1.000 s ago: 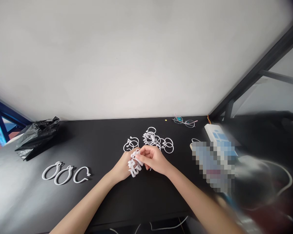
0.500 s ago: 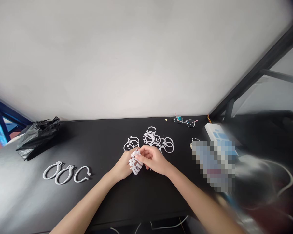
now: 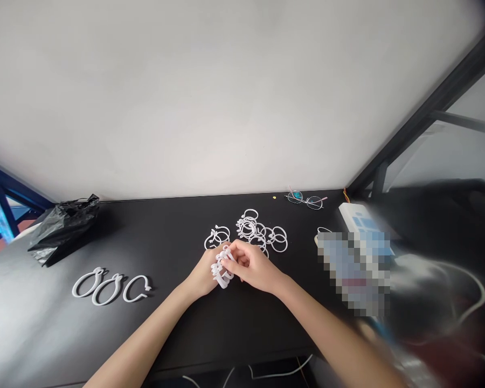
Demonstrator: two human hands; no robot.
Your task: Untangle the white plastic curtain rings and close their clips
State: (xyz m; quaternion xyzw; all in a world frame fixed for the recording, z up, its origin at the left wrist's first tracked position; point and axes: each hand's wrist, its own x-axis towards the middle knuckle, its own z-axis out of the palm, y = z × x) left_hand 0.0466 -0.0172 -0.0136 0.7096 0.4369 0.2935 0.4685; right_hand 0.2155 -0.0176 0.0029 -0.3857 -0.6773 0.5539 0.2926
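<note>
A bunch of white plastic curtain rings (image 3: 223, 269) is held between my two hands over the front middle of the table. My left hand (image 3: 205, 274) is closed around the bunch from the left, its fingers mostly hidden behind the rings. Thumb and fingers of my right hand (image 3: 253, 264) pinch the bunch at its upper right. Just beyond my hands lies a loose pile of similar white rings (image 3: 248, 229), with a few more rings (image 3: 218, 236) to its left. Further left lie two rings (image 3: 107, 290) and one open ring (image 3: 136, 289).
A crumpled black plastic bag (image 3: 67, 223) lies at the far left. Eyeglasses (image 3: 305, 200) rest by the wall at the back. A white and blue box (image 3: 361, 223) and a blurred-out item (image 3: 347, 269) are on the right. White cables (image 3: 281, 375) hang below the table's front edge.
Both hands stay together at nearly the same place. The held rings have shifted slightly between the fingers. The rings on the table have not moved.
</note>
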